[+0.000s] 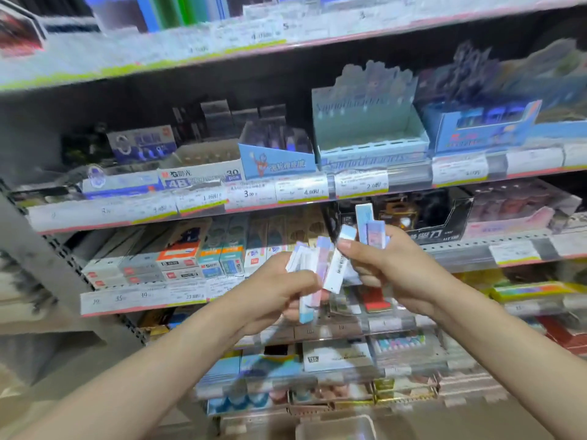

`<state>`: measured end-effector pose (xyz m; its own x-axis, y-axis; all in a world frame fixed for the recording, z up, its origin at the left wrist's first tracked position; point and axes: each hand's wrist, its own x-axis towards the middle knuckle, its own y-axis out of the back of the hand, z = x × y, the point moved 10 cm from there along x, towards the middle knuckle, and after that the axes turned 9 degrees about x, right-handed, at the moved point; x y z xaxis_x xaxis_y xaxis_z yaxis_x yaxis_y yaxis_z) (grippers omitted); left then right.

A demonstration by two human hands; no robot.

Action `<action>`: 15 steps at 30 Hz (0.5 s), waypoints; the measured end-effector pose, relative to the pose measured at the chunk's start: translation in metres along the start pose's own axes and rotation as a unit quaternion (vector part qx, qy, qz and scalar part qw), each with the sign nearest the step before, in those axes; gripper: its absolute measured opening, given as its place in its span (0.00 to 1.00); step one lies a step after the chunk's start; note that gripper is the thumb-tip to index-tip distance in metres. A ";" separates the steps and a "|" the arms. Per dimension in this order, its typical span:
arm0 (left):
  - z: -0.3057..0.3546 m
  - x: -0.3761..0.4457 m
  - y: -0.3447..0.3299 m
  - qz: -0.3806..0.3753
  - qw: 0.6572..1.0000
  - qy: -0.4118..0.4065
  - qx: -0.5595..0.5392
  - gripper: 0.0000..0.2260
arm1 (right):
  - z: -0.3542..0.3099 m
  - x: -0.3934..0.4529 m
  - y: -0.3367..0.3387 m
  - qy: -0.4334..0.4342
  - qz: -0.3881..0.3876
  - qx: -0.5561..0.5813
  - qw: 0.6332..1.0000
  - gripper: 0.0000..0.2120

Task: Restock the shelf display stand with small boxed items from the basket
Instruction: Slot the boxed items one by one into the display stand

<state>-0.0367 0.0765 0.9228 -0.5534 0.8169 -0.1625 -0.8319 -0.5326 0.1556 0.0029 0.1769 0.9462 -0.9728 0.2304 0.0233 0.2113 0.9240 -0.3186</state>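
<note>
Both my hands are raised in front of the shelves, each gripping small pastel boxed items. My left hand (279, 290) holds a fanned bunch of slim boxes (309, 281) in white, pink and light blue. My right hand (390, 268) pinches a white box with a barcode (338, 265) and holds more blue and purple boxes (370, 230) upright. A pale green cardboard display stand (365, 128) sits on the shelf above the hands, and its tray looks nearly bare. The basket (336, 428) shows only as a pale rim at the bottom edge.
Stationery shelves fill the view, with price tags along each shelf front (254, 192). A blue display box (276, 154) stands left of the green stand and another blue one (476, 128) on its right. Lower shelves hold packed boxes (190, 258). The picture is motion-blurred.
</note>
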 end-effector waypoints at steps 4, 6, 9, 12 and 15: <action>0.016 -0.001 -0.002 0.001 0.998 0.005 -0.059 0.12 | -0.021 0.001 -0.012 0.007 -0.038 0.008 0.999 0.14; 0.026 -0.001 -0.009 -0.026 0.996 -0.001 -0.090 0.11 | -0.030 0.001 -0.014 0.027 -0.044 -0.012 0.999 0.12; 0.031 0.000 -0.014 -0.052 0.990 0.004 -0.130 0.07 | -0.037 0.001 -0.017 0.041 -0.054 -0.011 0.998 0.11; 0.030 0.001 -0.012 -0.051 0.990 0.002 -0.132 0.06 | -0.043 -0.001 -0.021 0.046 -0.067 -0.014 0.997 0.08; 0.041 -0.002 -0.010 -0.059 0.989 -0.037 -0.133 0.12 | -0.048 -0.005 -0.027 0.057 -0.073 -0.058 0.994 0.05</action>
<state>-0.0258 0.0896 0.9611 -0.4559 0.8853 -0.0913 -0.8770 -0.4644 -0.1236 0.0065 0.1656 0.9997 -0.9781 0.1191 0.1707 0.0853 0.9775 -0.1931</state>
